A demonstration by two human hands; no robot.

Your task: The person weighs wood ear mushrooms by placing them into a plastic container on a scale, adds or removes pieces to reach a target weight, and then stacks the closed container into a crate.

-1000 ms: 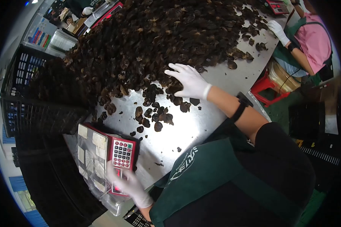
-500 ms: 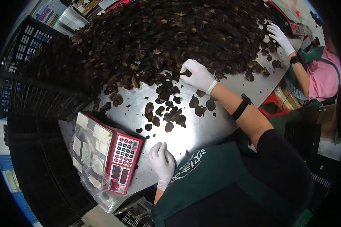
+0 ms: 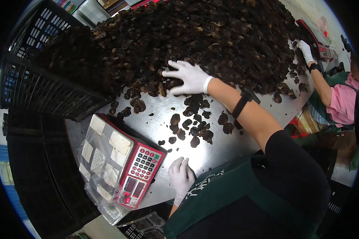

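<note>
My right hand (image 3: 189,78), in a white glove, is spread with fingers apart over the near edge of a large heap of dark brown curled pieces (image 3: 211,36) that look like wood ear mushrooms. Nothing shows in its fingers; its palm side is hidden. Below it, a loose group of the same pieces (image 3: 194,123) lies on the metal table (image 3: 247,147). My left hand (image 3: 181,177), also gloved in white, rests near the table's front edge with its fingers loosely bent and slightly apart. It holds nothing visible and is nearest the red scale (image 3: 145,161).
Clear plastic containers (image 3: 103,187) lie on the scale's platform. A black slatted crate (image 3: 48,87) stands tilted at the left, against the heap. At the right, a co-worker's gloved hand (image 3: 306,51) touches the heap's edge near a second red scale (image 3: 323,49).
My right hand has moved left along the heap's edge and opened from a pinch on a dark piece to spread fingers. My left hand stays by the scale. The view has shifted slightly.
</note>
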